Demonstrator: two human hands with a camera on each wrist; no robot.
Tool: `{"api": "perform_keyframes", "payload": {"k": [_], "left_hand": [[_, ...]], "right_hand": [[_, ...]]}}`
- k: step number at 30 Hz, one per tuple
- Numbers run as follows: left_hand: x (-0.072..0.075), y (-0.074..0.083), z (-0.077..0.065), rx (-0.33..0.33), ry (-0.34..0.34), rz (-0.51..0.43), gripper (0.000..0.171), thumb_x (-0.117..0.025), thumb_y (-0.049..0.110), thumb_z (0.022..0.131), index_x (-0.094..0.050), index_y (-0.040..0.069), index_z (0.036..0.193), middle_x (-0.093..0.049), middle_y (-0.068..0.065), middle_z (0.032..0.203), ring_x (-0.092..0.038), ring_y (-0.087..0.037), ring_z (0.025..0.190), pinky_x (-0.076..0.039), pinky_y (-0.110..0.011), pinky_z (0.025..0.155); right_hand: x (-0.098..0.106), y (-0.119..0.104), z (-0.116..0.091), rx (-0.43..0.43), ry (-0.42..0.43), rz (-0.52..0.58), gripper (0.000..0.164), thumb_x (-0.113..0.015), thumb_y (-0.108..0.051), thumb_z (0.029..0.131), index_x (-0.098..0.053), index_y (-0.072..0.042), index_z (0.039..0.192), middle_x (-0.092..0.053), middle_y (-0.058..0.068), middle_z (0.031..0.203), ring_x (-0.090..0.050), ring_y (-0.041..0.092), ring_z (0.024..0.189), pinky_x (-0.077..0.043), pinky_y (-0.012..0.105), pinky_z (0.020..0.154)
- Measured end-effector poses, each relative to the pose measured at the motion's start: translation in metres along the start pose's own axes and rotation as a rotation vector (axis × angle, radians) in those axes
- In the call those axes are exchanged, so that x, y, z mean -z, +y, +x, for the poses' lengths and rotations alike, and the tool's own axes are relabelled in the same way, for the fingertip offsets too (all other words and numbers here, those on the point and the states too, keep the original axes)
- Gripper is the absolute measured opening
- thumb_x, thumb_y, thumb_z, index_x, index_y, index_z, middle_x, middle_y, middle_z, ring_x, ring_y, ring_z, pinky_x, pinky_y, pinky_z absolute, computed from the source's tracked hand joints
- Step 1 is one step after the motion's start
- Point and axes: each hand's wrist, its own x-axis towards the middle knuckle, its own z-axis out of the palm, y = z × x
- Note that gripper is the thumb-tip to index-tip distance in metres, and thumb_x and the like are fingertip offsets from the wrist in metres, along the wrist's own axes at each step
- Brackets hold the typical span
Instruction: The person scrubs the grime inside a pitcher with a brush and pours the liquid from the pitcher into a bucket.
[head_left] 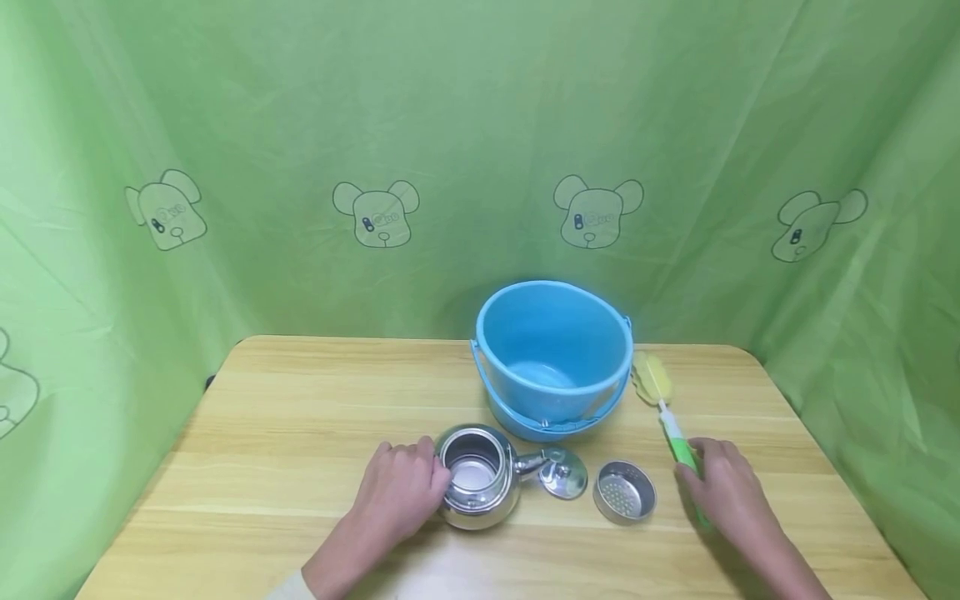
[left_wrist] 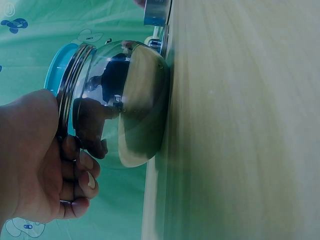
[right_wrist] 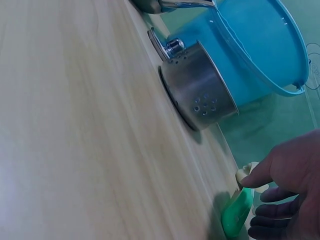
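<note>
My left hand [head_left: 405, 487] grips the handle of a shiny steel teapot [head_left: 487, 518], with fingers curled round it in the left wrist view. The teapot is lidless, its open mouth facing up and its spout pointing right. A green-and-white handled bottle brush [head_left: 678, 443] with a yellow sponge head lies on the table at right. Over its green handle is my right hand [head_left: 729, 492], the thumb right at the handle. The fingers look loose and spread beside the handle in the right wrist view, not wrapped round it.
A blue bucket [head_left: 551, 404] stands behind the teapot, its bail lowered in front. The steel lid [head_left: 564, 477] lies by the spout. A perforated steel strainer [head_left: 626, 493] sits between lid and brush. Green curtains [head_left: 480, 108] surround the wooden table [head_left: 315, 417].
</note>
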Motion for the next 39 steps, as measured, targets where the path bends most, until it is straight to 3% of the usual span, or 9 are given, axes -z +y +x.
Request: {"api": "perform_keyframes", "payload": {"k": [6, 10, 16, 22, 30, 39], "left_hand": [[-0.001, 0.0, 0.0, 0.008, -0.01, 0.0, 0.022, -0.052, 0.026, 0.092, -0.046, 0.017, 0.073, -0.039, 0.007, 0.058, -0.032, -0.012, 0.052, -0.025, -0.025, 0.059], [0.0, 0.0, 0.001, 0.007, -0.011, -0.004, 0.023, -0.052, 0.026, 0.092, -0.046, 0.017, 0.072, -0.039, 0.007, 0.057, -0.033, -0.012, 0.052, -0.025, -0.025, 0.059], [0.0, 0.0, 0.001, -0.005, 0.012, 0.004, 0.022, -0.053, 0.024, 0.091, -0.046, 0.016, 0.072, -0.038, 0.007, 0.057, -0.032, -0.012, 0.052, -0.025, -0.025, 0.059], [-0.001, 0.0, 0.0, -0.015, 0.03, 0.011, 0.021, -0.054, 0.023, 0.09, -0.046, 0.016, 0.071, -0.037, 0.007, 0.056, -0.031, -0.011, 0.051, -0.024, -0.024, 0.059], [-0.001, 0.0, 0.0, -0.009, 0.02, 0.002, 0.021, -0.053, 0.024, 0.09, -0.046, 0.017, 0.072, -0.038, 0.007, 0.057, -0.031, -0.011, 0.052, -0.024, -0.024, 0.059], [0.0, 0.0, 0.0, -0.001, 0.011, -0.006, 0.021, -0.053, 0.024, 0.091, -0.046, 0.017, 0.072, -0.038, 0.007, 0.057, -0.032, -0.011, 0.052, -0.025, -0.025, 0.06]], "right_hand": [[0.0, 0.004, 0.006, -0.016, -0.038, -0.01, 0.058, -0.072, -0.012, 0.091, -0.05, 0.023, 0.13, -0.055, 0.045, 0.115, -0.062, 0.047, 0.092, -0.056, 0.058, 0.075], [0.002, 0.005, 0.01, -0.03, -0.082, -0.008, 0.06, -0.07, -0.014, 0.092, -0.047, 0.024, 0.133, -0.055, 0.045, 0.115, -0.061, 0.037, 0.084, -0.055, 0.045, 0.065], [0.003, 0.004, 0.014, -0.039, -0.139, 0.005, 0.057, -0.066, -0.011, 0.094, -0.046, 0.024, 0.134, -0.06, 0.028, 0.095, -0.054, 0.022, 0.07, -0.046, 0.028, 0.053], [0.004, 0.005, 0.016, -0.063, -0.187, 0.036, 0.053, -0.059, -0.006, 0.094, -0.044, 0.024, 0.134, -0.058, 0.024, 0.091, -0.052, 0.021, 0.066, -0.047, 0.029, 0.049], [0.005, 0.007, 0.024, -0.123, -0.274, 0.047, 0.052, -0.054, -0.005, 0.095, -0.041, 0.025, 0.136, -0.057, 0.019, 0.086, -0.053, 0.021, 0.066, -0.049, 0.034, 0.054], [0.006, 0.008, 0.025, -0.163, -0.318, 0.112, 0.061, -0.052, -0.007, 0.095, -0.032, 0.024, 0.143, -0.059, 0.027, 0.098, -0.054, 0.022, 0.068, -0.05, 0.035, 0.056]]}}
